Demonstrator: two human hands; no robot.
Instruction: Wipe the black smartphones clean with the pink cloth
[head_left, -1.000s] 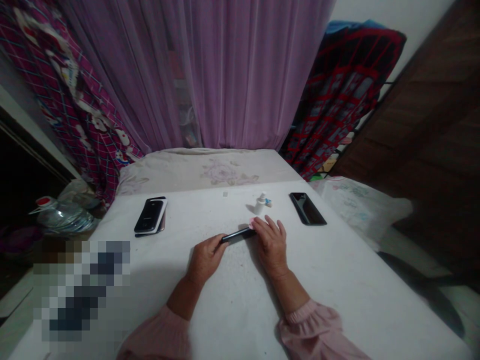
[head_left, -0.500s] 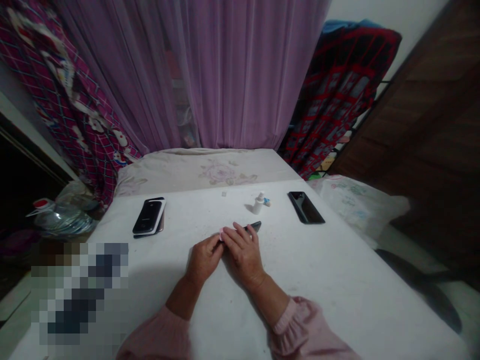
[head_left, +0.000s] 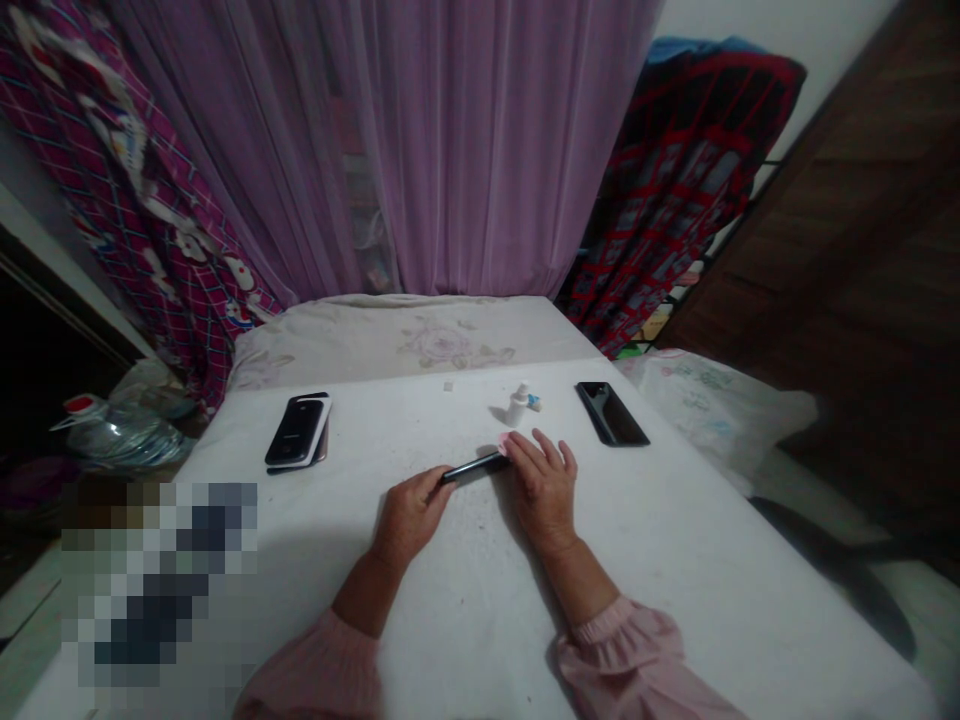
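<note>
My left hand (head_left: pixel 411 520) grips one end of a slim black smartphone (head_left: pixel 474 466), which appears edge-on above the white surface (head_left: pixel 450 610). My right hand (head_left: pixel 544 490) is at the phone's other end, its fingertips on a small pink wipe (head_left: pixel 503 447). A small white bottle (head_left: pixel 517 405) stands just beyond the fingers, with a small blue and white cap (head_left: pixel 533 402) beside it. A black phone (head_left: pixel 611 413) lies to the right, and another in a white case (head_left: pixel 297 430) lies to the left.
A beige floral cushion (head_left: pixel 420 340) lies behind the white surface, backed by a purple sheer curtain (head_left: pixel 465 150). A plastic bottle with a red cap (head_left: pixel 120 438) sits off the left edge, a white bag (head_left: pixel 712 410) off the right. A pixelated patch (head_left: pixel 157 570) covers the lower left.
My right hand has slid rightward from over the black phone to its far end, uncovering the phone. The pink wipe now shows at that end instead of near my left hand.
</note>
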